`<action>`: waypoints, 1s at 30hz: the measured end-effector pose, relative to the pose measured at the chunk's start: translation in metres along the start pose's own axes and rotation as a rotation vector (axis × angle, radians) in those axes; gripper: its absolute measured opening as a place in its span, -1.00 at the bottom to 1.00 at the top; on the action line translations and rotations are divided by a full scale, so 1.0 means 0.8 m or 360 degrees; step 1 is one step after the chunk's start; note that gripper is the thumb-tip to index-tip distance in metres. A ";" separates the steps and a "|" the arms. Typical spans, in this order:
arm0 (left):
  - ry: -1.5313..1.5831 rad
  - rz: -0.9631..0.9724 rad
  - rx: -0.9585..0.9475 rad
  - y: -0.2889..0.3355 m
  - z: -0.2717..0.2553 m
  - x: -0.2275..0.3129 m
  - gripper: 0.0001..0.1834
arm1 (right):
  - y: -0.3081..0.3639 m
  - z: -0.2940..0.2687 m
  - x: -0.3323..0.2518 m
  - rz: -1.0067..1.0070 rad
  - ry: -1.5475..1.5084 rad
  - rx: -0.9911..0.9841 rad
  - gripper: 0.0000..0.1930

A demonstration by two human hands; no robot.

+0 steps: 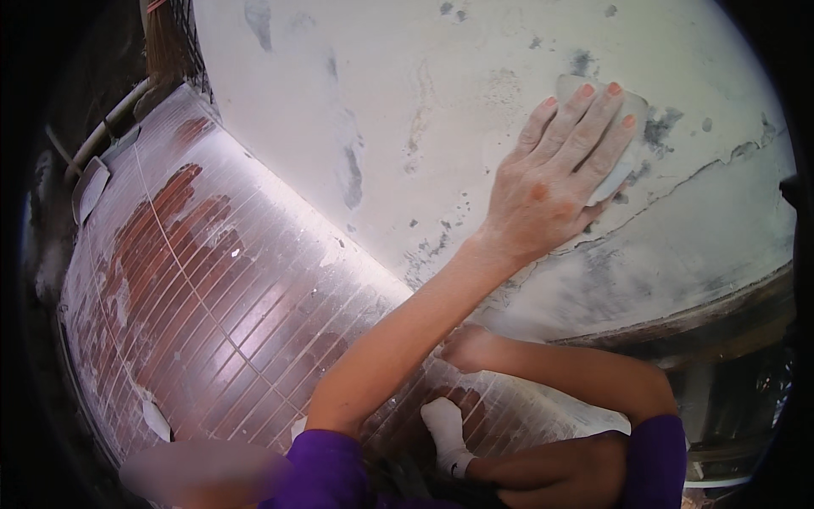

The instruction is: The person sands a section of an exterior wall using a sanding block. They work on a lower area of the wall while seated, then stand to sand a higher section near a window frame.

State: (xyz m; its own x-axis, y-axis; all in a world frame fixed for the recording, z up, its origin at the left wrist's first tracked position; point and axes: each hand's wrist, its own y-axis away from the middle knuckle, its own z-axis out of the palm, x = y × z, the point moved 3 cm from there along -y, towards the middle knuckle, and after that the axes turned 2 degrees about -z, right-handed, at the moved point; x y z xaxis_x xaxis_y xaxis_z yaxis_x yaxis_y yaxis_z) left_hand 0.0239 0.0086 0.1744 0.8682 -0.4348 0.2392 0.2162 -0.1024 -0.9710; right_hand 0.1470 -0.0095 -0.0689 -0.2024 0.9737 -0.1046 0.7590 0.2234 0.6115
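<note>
My left hand, coated in pale dust, reaches up and lies on a whitish sheet like sandpaper. It presses the sheet against the white plastered wall. The fingers stretch across the sheet and the thumb is at its lower right edge. Dark patches and a long crack mark the wall around it. Lower down, my right hand rests near the foot of the wall, behind my left forearm. Its fingers are partly hidden, and I make out nothing in it.
Red-brown ribbed flooring with white dust runs along the wall. A foot in a white sock rests on it. Pale scraps lie at the left, and a straw broom stands at the far left. A dark opening borders the wall at right.
</note>
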 end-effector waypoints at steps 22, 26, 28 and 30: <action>-0.0219 -0.0353 -0.0101 0.175 -0.024 -0.041 -0.40 | 0.014 0.012 -0.019 -0.0113 -0.0176 -0.0466 -0.77; -0.0148 -0.0160 -0.0056 0.082 -0.006 -0.031 -0.39 | 0.007 0.016 -0.015 -0.0001 -0.0157 -0.0553 -0.77; -0.0103 -0.0123 0.0000 0.048 0.007 -0.019 -0.39 | 0.006 0.019 -0.015 0.0023 -0.0210 -0.0511 -0.76; -0.0076 -0.0088 -0.0033 0.042 0.011 -0.013 -0.40 | 0.006 0.020 -0.015 -0.0052 -0.0185 -0.0436 -0.75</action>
State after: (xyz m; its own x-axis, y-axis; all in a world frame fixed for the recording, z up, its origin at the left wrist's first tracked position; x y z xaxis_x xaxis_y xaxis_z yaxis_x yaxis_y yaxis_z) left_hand 0.0261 0.0180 0.1391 0.8755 -0.3848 0.2921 0.2558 -0.1436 -0.9560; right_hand 0.1631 -0.0197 -0.0773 -0.1397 0.9682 -0.2075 0.5546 0.2501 0.7937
